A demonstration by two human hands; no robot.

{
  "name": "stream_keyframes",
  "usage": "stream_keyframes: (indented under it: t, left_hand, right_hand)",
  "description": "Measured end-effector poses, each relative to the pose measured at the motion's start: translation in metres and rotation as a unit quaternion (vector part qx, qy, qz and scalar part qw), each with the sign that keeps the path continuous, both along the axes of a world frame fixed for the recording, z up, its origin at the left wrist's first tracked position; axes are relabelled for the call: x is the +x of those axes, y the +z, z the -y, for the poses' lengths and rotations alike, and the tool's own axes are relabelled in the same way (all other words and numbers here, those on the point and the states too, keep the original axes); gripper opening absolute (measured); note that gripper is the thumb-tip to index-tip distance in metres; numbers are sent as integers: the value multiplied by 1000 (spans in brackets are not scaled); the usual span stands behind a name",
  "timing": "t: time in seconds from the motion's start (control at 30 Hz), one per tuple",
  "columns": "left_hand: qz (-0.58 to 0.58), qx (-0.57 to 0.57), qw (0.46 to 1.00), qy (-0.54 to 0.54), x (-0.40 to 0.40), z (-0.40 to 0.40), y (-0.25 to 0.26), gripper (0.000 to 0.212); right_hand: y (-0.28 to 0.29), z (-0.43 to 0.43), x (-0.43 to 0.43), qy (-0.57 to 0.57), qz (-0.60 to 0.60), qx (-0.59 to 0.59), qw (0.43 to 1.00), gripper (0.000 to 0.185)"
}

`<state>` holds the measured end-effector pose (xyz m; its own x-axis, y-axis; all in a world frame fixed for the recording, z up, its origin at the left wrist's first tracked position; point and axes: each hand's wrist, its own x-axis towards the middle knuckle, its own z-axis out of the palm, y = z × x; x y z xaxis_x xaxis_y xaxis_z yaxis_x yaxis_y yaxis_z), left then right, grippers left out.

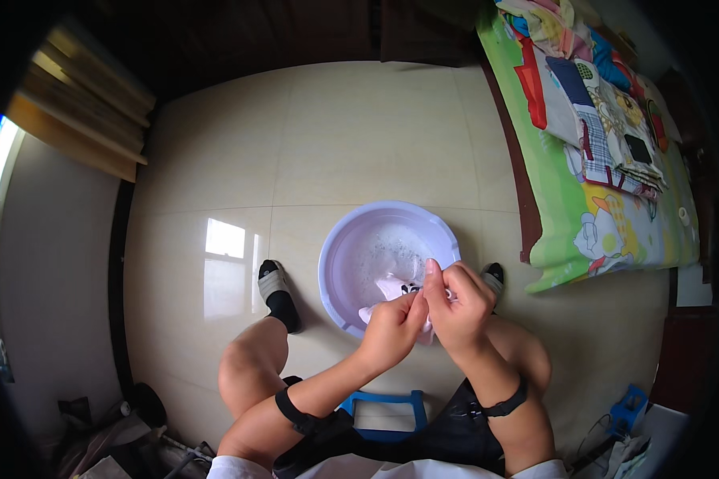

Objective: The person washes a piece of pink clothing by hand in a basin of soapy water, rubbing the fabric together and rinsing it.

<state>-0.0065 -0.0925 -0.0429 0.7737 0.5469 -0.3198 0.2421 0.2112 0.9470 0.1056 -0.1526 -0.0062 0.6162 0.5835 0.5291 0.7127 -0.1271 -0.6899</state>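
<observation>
Between my legs a lavender plastic basin [329, 263] stands on the tiled floor, holding sudsy water [389, 242]. Over its near right side, a wet pale pink cloth [391, 286] with a black-and-white print is bunched up, its folds hanging below my fingers. My left hand [395, 326] grips the cloth from the left. Close against it, my right hand [460, 302] pinches another part of the cloth, thumb pointing up. Most of the cloth between the hands is hidden by my fingers.
A blue plastic stool [419, 410] is under me. To the right is a bed with a green cartoon-print sheet [551, 239] and folded clothes [611, 138]. A curtain [84, 120] hangs at the left; dark cabinets [311, 36] line the far side. Slippers [272, 284] are on my feet.
</observation>
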Motion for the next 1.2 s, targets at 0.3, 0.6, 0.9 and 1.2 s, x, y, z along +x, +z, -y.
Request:
stream_keyframes:
  t: [0.3,0.6,0.9,1.2]
  left_hand:
    - [14,12,1000,25,2,-9,-4,44]
    - [39,-50,997,36,0,-17,16,39]
    - [143,-246,921,268,-1,-59,19,30]
    - [137,-238,912,305,4,-60,25,29]
  right_hand:
    - [-2,5,-16,96,121,29,988,31]
    - [-2,4,17,-2,-123,-68,990,27]
    - [-11,7,9,187,-75,-135,970,56]
    - [-9,14,13,189,-94,-244,947,45]
